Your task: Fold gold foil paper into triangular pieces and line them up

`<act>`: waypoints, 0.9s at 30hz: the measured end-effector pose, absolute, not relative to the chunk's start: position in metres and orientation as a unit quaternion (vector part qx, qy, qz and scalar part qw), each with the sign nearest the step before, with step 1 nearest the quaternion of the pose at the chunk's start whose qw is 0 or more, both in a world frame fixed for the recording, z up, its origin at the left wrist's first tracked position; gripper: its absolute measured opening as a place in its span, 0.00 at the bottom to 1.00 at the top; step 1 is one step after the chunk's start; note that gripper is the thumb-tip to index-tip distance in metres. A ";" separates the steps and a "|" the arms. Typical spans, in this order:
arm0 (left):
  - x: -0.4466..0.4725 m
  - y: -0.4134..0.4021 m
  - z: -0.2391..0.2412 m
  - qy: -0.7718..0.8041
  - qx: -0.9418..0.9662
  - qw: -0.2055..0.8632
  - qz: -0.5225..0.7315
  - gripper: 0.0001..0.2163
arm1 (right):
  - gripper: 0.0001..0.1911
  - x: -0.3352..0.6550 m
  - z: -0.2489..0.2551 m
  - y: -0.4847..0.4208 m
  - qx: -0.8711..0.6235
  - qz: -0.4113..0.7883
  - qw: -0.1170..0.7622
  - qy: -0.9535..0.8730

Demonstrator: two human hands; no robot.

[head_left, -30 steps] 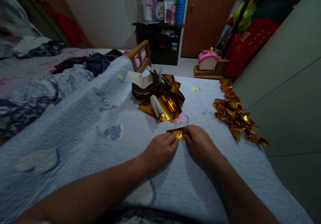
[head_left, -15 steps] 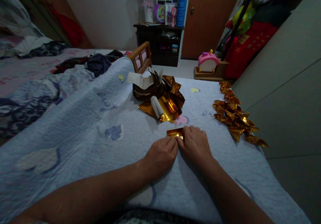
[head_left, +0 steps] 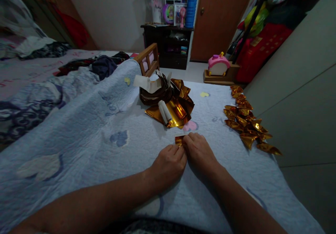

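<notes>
My left hand (head_left: 169, 162) is closed, its fingertips pinching the near edge of a small piece of gold foil paper (head_left: 179, 140). Right beside it, my right hand (head_left: 198, 150) curls over the same piece, fingers closed on its right part and hiding much of it. The foil paper lies low against the quilt. Just beyond my hands is a pile of gold foil sheets (head_left: 173, 115), with a rolled white-backed sheet (head_left: 164, 112) on top. A row of folded gold foil pieces (head_left: 243, 118) runs along the quilt's right side.
A pale blue quilt (head_left: 94, 150) with heart shapes covers the bed under my hands. Past its far end stand a wooden rail (head_left: 149, 59), a dark cabinet (head_left: 165, 48) and a pink toy (head_left: 218, 65). A pale cabinet wall (head_left: 301, 104) borders the right side.
My right hand has shifted slightly left and now covers more of the foil paper, closer to my left hand. The left hand has hardly moved.
</notes>
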State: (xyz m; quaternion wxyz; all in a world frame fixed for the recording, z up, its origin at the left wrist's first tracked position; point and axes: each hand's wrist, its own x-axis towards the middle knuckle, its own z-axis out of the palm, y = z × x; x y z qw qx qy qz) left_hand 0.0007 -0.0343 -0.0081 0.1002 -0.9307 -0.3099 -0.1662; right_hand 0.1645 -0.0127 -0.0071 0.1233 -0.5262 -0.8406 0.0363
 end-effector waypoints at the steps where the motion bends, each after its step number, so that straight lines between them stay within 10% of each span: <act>1: 0.001 -0.035 -0.008 -0.310 -0.931 0.101 -0.162 0.07 | 0.06 0.165 -0.010 -0.012 -0.529 0.045 0.137 -0.836; 14: -0.001 -0.041 0.000 -0.345 -0.922 0.090 -0.154 0.06 | 0.04 0.156 -0.002 -0.018 -0.599 0.073 0.143 -0.785; 27: -0.002 -0.040 0.002 -0.339 -0.926 0.093 -0.138 0.08 | 0.24 0.164 -0.007 -0.021 -0.598 0.029 0.137 -0.790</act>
